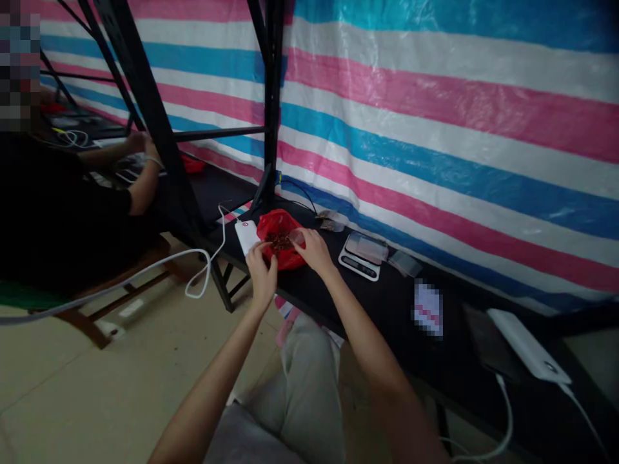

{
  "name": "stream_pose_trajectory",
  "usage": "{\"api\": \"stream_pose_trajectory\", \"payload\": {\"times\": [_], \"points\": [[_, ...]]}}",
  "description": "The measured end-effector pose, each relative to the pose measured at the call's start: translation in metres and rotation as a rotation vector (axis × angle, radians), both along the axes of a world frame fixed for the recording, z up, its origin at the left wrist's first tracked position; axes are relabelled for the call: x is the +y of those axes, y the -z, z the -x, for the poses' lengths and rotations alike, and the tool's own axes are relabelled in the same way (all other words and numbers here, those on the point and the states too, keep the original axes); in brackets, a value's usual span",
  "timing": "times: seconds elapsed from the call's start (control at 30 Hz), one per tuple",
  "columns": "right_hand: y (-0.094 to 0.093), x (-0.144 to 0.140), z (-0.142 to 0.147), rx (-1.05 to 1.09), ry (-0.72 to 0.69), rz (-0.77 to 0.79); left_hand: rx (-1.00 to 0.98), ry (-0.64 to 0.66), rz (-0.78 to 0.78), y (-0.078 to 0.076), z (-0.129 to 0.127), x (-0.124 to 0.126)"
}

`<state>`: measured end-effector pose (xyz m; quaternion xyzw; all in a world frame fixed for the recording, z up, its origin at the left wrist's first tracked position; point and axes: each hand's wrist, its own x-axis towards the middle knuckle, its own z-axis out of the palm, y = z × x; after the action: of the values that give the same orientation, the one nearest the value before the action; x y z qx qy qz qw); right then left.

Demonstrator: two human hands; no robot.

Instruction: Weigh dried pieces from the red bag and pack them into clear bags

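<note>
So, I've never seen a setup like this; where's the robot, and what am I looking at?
There's no robot here, just a person's bare hands, seen by a head-worn camera looking forward and down. The right hand seems to hold a small clear plastic piece over an open red bag of small brown bits. The left hand is at the bag's near side; whether it grips anything, I can't tell. On the black table, a white device sits beside the bag, and a small digital scale lies to the right. Another person sits at far left.
</note>
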<state>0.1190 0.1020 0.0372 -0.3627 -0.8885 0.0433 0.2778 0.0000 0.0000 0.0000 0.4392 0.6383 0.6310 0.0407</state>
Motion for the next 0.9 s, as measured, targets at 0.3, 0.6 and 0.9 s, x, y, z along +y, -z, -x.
{"api": "stream_pose_trajectory", "payload": {"times": [0.3,0.6,0.9], "points": [[0.006,0.028,0.057,-0.456,0.189,0.055,-0.137,0.141,0.186,0.014,0.050,0.071],[0.012,0.028,0.061,-0.472,0.192,0.142,-0.306,0.281,-0.006,-0.004,0.035,0.095],[0.018,0.030,0.046,-0.343,0.269,0.207,-0.486,0.532,-0.086,-0.009,0.036,0.131]]}}
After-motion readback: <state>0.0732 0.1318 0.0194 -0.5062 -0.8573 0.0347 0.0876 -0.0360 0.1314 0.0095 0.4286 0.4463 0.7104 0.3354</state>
